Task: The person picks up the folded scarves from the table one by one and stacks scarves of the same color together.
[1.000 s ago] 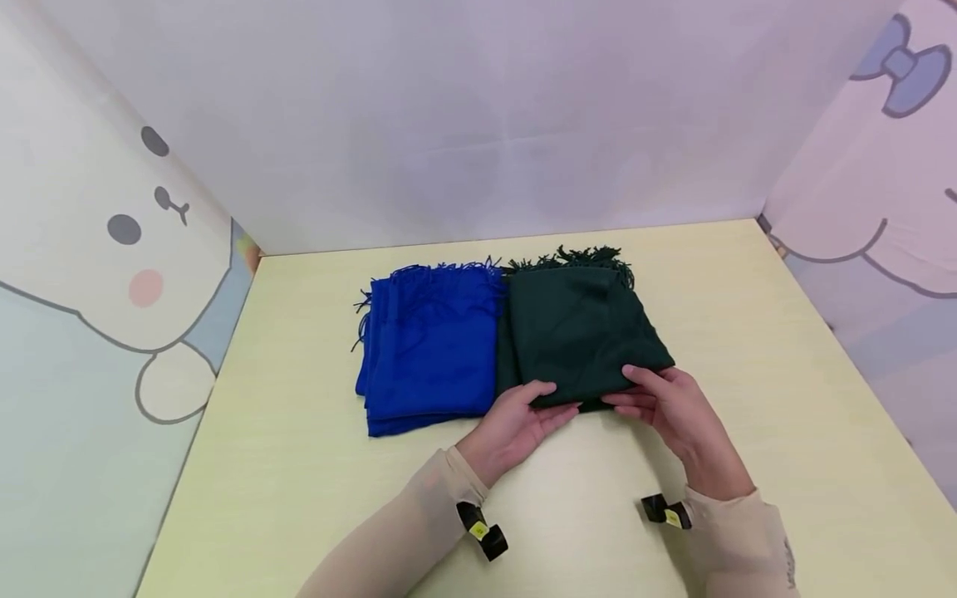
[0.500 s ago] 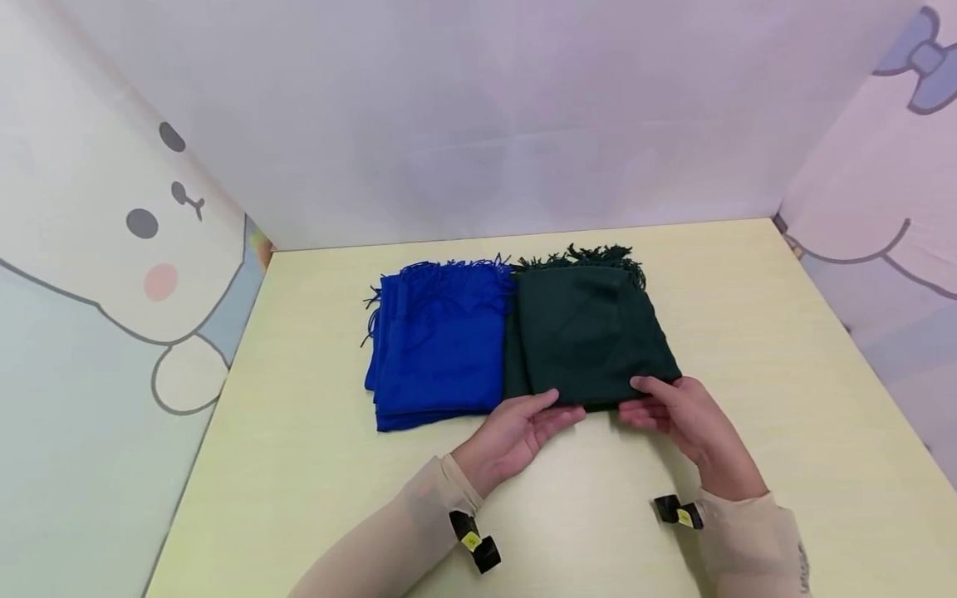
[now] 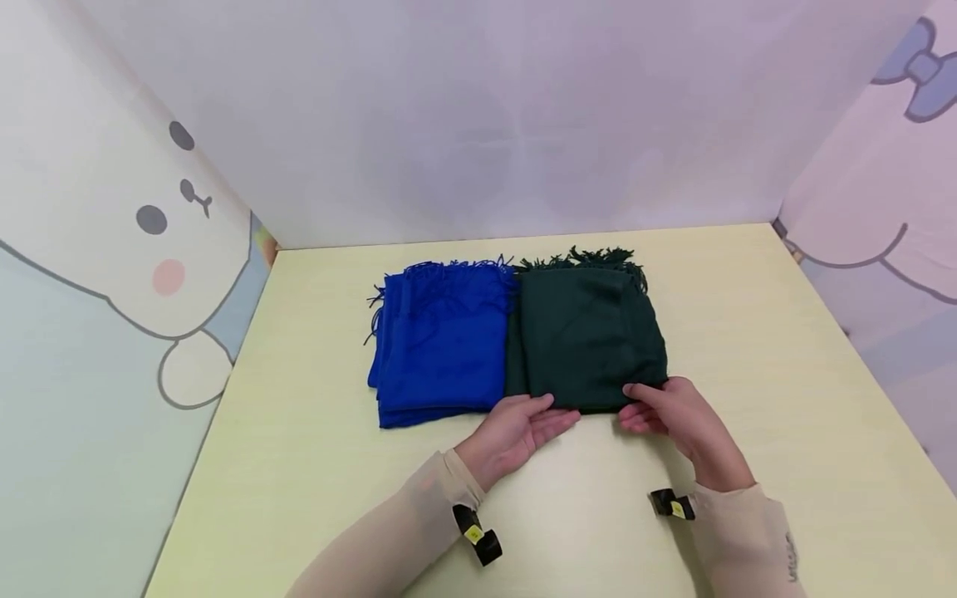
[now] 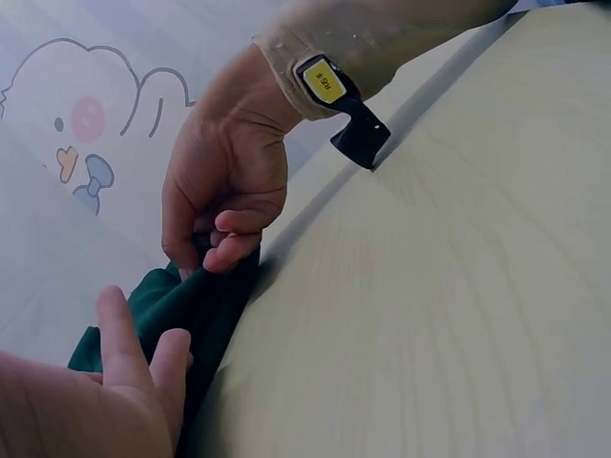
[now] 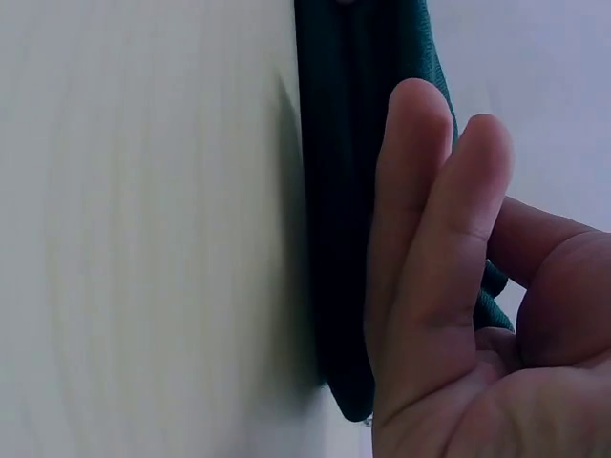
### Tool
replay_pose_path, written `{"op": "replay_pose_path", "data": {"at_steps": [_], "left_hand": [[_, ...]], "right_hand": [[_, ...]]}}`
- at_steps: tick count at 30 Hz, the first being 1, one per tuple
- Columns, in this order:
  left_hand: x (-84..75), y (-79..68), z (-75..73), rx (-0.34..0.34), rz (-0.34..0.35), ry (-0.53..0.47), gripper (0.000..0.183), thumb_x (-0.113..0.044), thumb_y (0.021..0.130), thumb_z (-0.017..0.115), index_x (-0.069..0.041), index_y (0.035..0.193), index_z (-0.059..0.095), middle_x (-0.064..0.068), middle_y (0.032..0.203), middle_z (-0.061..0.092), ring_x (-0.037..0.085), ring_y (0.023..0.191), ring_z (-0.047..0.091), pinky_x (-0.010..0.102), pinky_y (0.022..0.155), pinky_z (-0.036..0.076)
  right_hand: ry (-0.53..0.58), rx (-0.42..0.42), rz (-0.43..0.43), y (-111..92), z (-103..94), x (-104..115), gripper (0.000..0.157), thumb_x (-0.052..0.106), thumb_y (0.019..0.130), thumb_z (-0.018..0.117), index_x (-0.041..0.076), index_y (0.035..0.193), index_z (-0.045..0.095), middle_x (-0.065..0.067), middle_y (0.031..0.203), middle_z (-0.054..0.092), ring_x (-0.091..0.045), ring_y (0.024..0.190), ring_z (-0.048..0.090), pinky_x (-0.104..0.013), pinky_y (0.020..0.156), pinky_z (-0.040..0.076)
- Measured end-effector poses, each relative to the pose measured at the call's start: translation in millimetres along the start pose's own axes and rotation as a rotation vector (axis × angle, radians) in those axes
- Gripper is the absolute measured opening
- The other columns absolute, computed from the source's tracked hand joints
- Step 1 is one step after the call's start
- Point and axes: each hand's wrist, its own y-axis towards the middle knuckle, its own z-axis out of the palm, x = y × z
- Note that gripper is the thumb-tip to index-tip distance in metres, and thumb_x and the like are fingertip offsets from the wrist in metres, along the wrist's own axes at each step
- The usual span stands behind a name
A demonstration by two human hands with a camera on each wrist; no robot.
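Observation:
A folded dark green scarf (image 3: 583,340) lies in the middle of the table, its fringe at the far edge. At its near right corner my right hand (image 3: 680,419) pinches the cloth, thumb on top. In the right wrist view, two straight fingers (image 5: 434,239) lie along the folded side. My left hand (image 3: 512,440) is at the near left corner; its thumb touches the top edge and its straight fingers stretch along the front. The left wrist view shows these fingers spread against the green cloth (image 4: 162,301). The cloth hides some fingertips of the right hand.
A folded blue scarf (image 3: 444,340) with fringe at its far edge lies directly left of the green one, touching it. The pale wooden table (image 3: 748,332) meets a white backdrop (image 3: 516,124) behind. Cartoon-printed sheets (image 3: 97,208) hang at both sides.
The green scarf's near right corner has been drawn inward and its front edge now lies lower. My left fingers have come out from under the edge. The whole head view has shifted slightly.

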Motion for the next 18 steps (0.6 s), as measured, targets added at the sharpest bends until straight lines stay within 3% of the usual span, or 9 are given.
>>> {"op": "replay_pose_path", "data": {"at_steps": [5,11,14,18], "left_hand": [[-4.3,3.9,-2.5,0.018,-0.018,-0.034,0.032,-0.004,0.102,0.052,0.017,0.126,0.049,0.035,0.121,0.060,0.042,0.119,0.060,0.038,0.099,0.051],[-19.4,-0.9,-8.3,0.066,0.009,-0.018,0.012,-0.001,0.099,0.051,0.008,0.105,0.056,0.034,0.118,0.061,0.046,0.119,0.058,0.042,0.101,0.050],[-29.3,-7.0,-12.3,0.103,0.072,0.094,0.013,-0.002,0.100,0.051,0.006,0.109,0.057,0.026,0.116,0.062,0.044,0.118,0.060,0.042,0.101,0.050],[-48.1,-18.8,-20.1,0.138,0.181,0.311,0.031,-0.007,0.104,0.048,0.007,0.132,0.054,0.021,0.125,0.062,0.036,0.119,0.062,0.037,0.099,0.051]], "right_hand": [[0.002,-0.006,-0.001,2.0,-2.3,-0.4,0.044,0.024,0.101,0.060,-0.019,0.102,0.060,-0.010,0.076,0.074,-0.017,0.065,0.073,-0.027,0.066,0.061],[-0.041,-0.065,-0.042,-1.9,-4.3,5.4,0.052,0.033,0.100,0.061,-0.016,0.113,0.051,-0.007,0.078,0.073,-0.019,0.070,0.073,-0.029,0.070,0.061],[-0.046,-0.152,-0.092,-7.4,-6.6,11.9,0.051,0.038,0.100,0.061,-0.010,0.113,0.047,-0.005,0.075,0.072,-0.017,0.067,0.072,-0.030,0.068,0.061],[-0.075,-0.300,-0.163,-17.8,-11.5,22.7,0.051,0.042,0.100,0.059,-0.007,0.109,0.050,-0.003,0.069,0.070,-0.018,0.060,0.071,-0.031,0.063,0.061]]}}
